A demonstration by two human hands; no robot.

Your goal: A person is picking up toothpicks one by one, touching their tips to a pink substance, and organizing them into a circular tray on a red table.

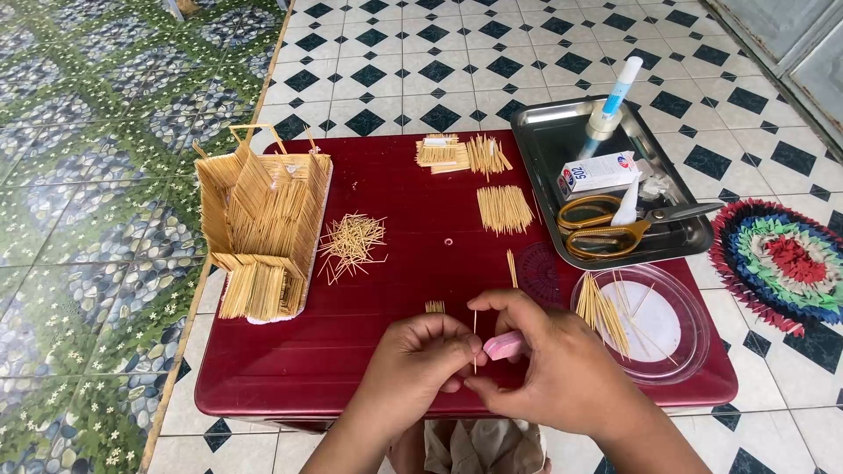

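Your left hand [413,355] pinches a single toothpick [475,341] upright between thumb and fingertips, and your right hand [549,355] is closed around a small pink cutter [503,346] held against that stick, both hands low over the near edge of the red table [395,202]. Just beyond your left hand lies a short bundle of cut sticks [435,306], and one loose stick [512,269] lies past your right hand. Nothing stands between your hands and these pieces. At the left of the table sits a toothpick house [262,230], open at the top, on a pale base; beside it is a loose heap of sticks [351,243]. Toward the far edge are a flat mat of sticks [504,209] and two glued panels [461,153] lying side by side. At your right a clear round lid [680,309] holds a fan of toothpicks [601,309] against its left rim. Behind it a steel tray [544,140] contains a white box with red and blue print [599,172], a white glue tube with a blue cap [615,96] leaning upright, a small white bottle [627,207] and yellow-handled scissors [615,226] lying flat. On the tiled floor right of the table lies a round rag mat [786,263] in red, green and blue rings
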